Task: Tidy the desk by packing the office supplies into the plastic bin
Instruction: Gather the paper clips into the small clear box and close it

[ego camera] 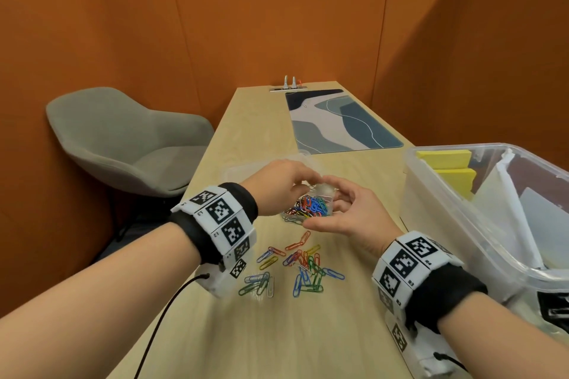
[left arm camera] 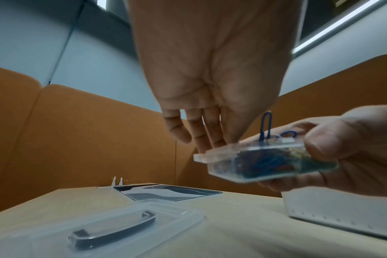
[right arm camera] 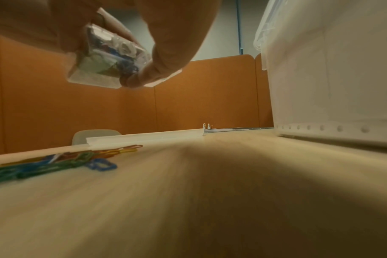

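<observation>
Above the wooden desk [ego camera: 215, 332], the right hand [ego camera: 351, 212] grips a small clear box of coloured paper clips [left arm camera: 270, 162] between thumb and curled fingers, while the left hand [ego camera: 277, 184] reaches down to its open top, fingers extended and bunched; whether they pinch a clip cannot be told. Loose paper clips [ego camera: 295, 268] lie scattered on the desk just below the hands. The plastic bin [ego camera: 431, 194], holding yellow sticky-note pads [ego camera: 446, 160], stands at right; its clear lid [left arm camera: 99, 227] lies beyond, near a patterned desk mat [ego camera: 338, 120] and a grey chair [ego camera: 123, 138].

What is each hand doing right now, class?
Left hand: pinching a blue paper clip above the clear box.
Right hand: gripping the clear box.
</observation>
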Demonstrator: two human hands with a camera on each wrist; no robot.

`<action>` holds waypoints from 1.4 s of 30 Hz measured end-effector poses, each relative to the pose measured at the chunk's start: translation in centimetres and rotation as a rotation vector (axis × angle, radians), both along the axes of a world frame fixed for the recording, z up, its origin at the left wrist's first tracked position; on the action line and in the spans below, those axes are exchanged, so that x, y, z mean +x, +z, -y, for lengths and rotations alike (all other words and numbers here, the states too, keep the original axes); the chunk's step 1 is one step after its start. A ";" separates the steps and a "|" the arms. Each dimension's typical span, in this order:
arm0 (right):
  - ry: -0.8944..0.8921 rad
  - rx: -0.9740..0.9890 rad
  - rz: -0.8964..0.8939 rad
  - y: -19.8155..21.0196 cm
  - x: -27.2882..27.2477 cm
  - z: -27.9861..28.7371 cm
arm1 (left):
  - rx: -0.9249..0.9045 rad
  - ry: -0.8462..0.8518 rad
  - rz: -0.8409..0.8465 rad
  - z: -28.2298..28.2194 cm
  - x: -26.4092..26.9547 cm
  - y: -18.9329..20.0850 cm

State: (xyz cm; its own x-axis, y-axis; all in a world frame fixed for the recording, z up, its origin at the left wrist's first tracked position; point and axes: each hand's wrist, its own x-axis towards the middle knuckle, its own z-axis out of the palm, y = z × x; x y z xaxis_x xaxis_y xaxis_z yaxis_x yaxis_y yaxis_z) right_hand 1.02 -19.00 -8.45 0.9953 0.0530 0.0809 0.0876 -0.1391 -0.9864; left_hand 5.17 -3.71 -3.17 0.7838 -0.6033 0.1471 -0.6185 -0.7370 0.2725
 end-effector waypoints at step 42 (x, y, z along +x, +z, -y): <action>-0.314 -0.159 0.120 -0.3 0.5 0.1 | 0.131 -0.087 -0.295 1.3 -3.4 -7.1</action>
